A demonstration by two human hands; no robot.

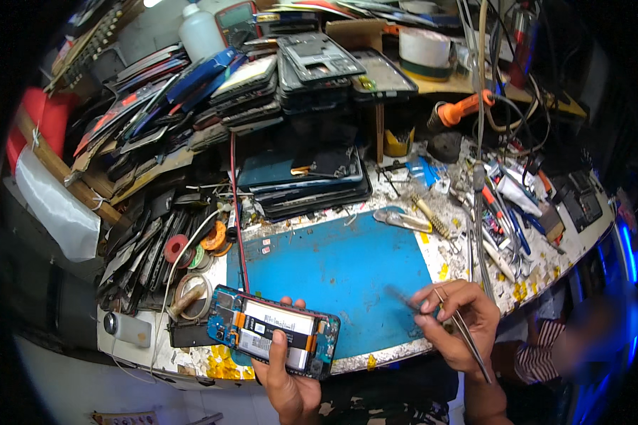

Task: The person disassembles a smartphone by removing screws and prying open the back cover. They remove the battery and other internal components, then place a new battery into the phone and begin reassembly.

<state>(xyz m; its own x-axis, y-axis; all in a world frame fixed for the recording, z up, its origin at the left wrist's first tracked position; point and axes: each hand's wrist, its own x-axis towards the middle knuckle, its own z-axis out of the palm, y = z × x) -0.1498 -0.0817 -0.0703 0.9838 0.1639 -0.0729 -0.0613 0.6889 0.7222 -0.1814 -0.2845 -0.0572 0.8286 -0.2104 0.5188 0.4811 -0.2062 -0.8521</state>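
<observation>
In the head view, the left hand (290, 386) is holding an opened phone (273, 326), its fingers supporting the underside and its thumb lying over the pale battery (290, 321). The phone is tilting slightly above the near-left edge of a blue mat (333, 262), which is covering part of the white surface (393, 359). The right hand (468, 319) is hovering by the mat's near-right corner, its fingers pinching metal tweezers (468, 338); a dark blurred thing (402, 297) is showing beside them, too unclear to name. Pliers (404, 220) are lying at the mat's far edge, near stacked dark panels (305, 185).
</observation>
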